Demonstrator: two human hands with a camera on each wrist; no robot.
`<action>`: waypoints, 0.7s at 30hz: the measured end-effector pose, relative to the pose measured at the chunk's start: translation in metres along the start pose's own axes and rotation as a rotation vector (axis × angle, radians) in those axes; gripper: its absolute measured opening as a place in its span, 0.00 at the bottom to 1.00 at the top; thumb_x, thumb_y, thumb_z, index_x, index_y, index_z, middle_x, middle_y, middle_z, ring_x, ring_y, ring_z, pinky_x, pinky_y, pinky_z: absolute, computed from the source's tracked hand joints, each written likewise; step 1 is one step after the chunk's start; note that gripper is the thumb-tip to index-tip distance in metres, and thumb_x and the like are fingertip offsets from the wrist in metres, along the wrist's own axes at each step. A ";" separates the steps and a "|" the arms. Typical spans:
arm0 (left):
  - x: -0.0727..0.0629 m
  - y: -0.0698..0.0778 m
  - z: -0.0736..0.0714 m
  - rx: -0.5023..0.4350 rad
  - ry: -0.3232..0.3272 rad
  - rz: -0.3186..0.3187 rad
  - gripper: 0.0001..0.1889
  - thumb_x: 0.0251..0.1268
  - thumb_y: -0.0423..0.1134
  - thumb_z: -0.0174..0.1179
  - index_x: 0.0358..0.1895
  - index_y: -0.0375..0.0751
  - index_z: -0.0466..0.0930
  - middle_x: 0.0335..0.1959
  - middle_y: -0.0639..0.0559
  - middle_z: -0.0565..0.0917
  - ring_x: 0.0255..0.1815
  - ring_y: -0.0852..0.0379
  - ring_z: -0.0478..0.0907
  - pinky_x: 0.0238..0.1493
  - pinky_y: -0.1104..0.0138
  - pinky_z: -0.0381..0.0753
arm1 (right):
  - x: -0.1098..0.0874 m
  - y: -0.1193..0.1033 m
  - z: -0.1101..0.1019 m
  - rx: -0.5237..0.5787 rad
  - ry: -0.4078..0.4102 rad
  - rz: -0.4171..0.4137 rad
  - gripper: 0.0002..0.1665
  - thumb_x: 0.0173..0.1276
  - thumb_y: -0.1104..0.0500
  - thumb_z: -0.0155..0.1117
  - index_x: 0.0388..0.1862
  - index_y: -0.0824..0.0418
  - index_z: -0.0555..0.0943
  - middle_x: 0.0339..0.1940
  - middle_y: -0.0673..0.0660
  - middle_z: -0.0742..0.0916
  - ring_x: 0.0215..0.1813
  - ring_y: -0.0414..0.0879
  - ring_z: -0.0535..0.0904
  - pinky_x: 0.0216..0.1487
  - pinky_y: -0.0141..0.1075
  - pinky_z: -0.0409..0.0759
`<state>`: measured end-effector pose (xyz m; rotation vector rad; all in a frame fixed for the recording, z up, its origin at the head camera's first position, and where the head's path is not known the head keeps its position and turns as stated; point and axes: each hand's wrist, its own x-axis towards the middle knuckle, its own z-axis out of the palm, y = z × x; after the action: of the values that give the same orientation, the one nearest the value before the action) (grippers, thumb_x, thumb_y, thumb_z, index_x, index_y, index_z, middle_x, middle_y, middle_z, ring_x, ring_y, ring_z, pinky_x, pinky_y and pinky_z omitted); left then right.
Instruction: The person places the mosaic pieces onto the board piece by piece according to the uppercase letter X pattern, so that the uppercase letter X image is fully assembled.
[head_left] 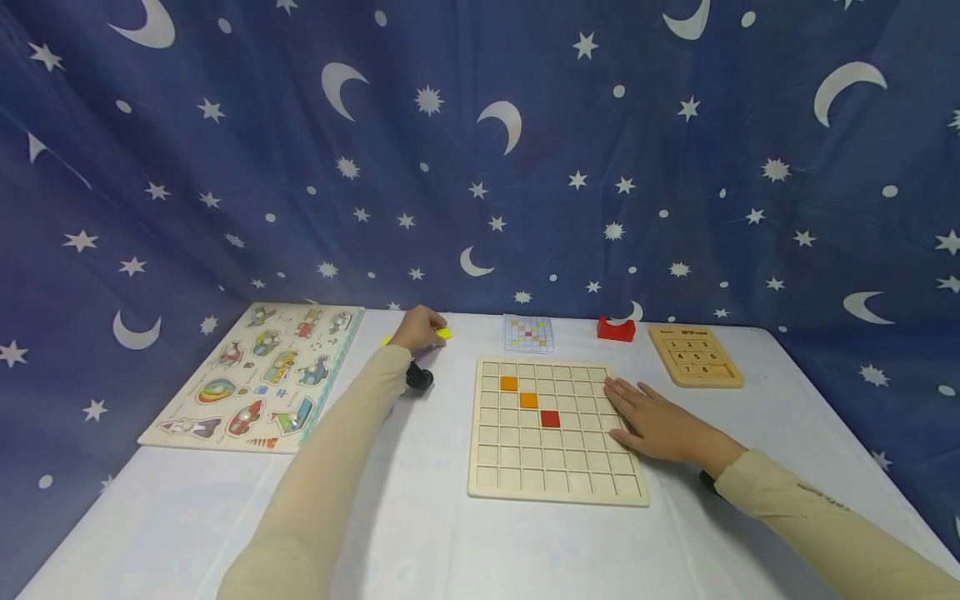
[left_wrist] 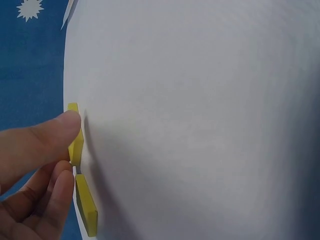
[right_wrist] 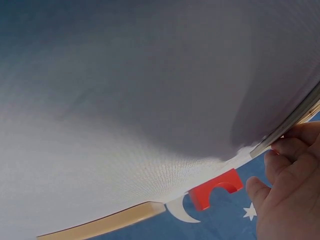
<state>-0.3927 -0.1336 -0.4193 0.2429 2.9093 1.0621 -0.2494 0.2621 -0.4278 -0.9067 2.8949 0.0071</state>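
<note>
At left hand (head_left: 415, 330), pinched yellow tile (head_left: 444, 333); right hand (head_left: 663, 425) touching board (head_left: 553, 437).

Soft, even light brightens the head view; faint shadows lie left and right of the grid board (head_left: 510, 457), beneath the sleeves (head_left: 318, 483). The right wrist view, dimmer and hazy, bows the board's edge.

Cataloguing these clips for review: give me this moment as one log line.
left hand: pinches yellow tile | right hand: touches board, right edge | on board: two orange tiles, one red tile, diagonal row
</note>
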 end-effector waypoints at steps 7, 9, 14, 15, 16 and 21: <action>0.002 -0.003 0.004 -0.013 0.003 0.017 0.20 0.45 0.23 0.68 0.48 0.30 0.82 0.44 0.37 0.84 0.45 0.47 0.79 0.51 0.61 0.79 | 0.000 -0.001 0.000 0.001 -0.010 0.006 0.43 0.70 0.41 0.49 0.73 0.67 0.54 0.75 0.65 0.60 0.76 0.59 0.54 0.73 0.56 0.52; 0.001 -0.003 0.005 -0.012 -0.006 0.024 0.20 0.45 0.22 0.68 0.47 0.30 0.82 0.43 0.38 0.84 0.43 0.48 0.79 0.50 0.62 0.80 | -0.001 -0.001 0.000 0.003 -0.013 0.008 0.43 0.70 0.41 0.49 0.73 0.67 0.54 0.75 0.65 0.60 0.76 0.59 0.54 0.73 0.56 0.52; -0.002 -0.001 0.007 -0.020 -0.036 0.027 0.20 0.45 0.22 0.69 0.47 0.31 0.82 0.44 0.39 0.84 0.43 0.50 0.79 0.49 0.64 0.80 | 0.000 -0.001 0.000 0.000 -0.015 0.011 0.44 0.70 0.41 0.48 0.73 0.67 0.53 0.75 0.64 0.59 0.76 0.58 0.53 0.73 0.56 0.51; -0.003 0.000 0.007 -0.025 -0.043 0.026 0.20 0.45 0.23 0.69 0.47 0.31 0.82 0.44 0.39 0.84 0.43 0.50 0.79 0.49 0.64 0.80 | 0.000 -0.001 0.001 -0.001 -0.015 0.012 0.44 0.70 0.41 0.48 0.74 0.67 0.53 0.75 0.64 0.59 0.76 0.58 0.53 0.73 0.56 0.51; -0.004 0.000 0.007 -0.032 -0.050 0.021 0.20 0.45 0.23 0.69 0.47 0.32 0.83 0.44 0.40 0.84 0.43 0.50 0.79 0.49 0.64 0.80 | 0.000 0.000 0.001 0.000 -0.015 0.012 0.44 0.70 0.41 0.49 0.74 0.67 0.53 0.75 0.64 0.59 0.76 0.58 0.53 0.73 0.56 0.51; -0.009 0.004 0.008 -0.061 -0.079 -0.002 0.20 0.44 0.22 0.69 0.47 0.33 0.83 0.43 0.41 0.84 0.41 0.52 0.78 0.48 0.65 0.79 | 0.000 0.000 0.001 -0.002 -0.015 0.011 0.44 0.70 0.41 0.48 0.74 0.67 0.53 0.75 0.64 0.59 0.76 0.58 0.53 0.73 0.56 0.52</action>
<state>-0.3823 -0.1269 -0.4224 0.2728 2.8019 1.1125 -0.2495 0.2622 -0.4283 -0.8875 2.8868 0.0181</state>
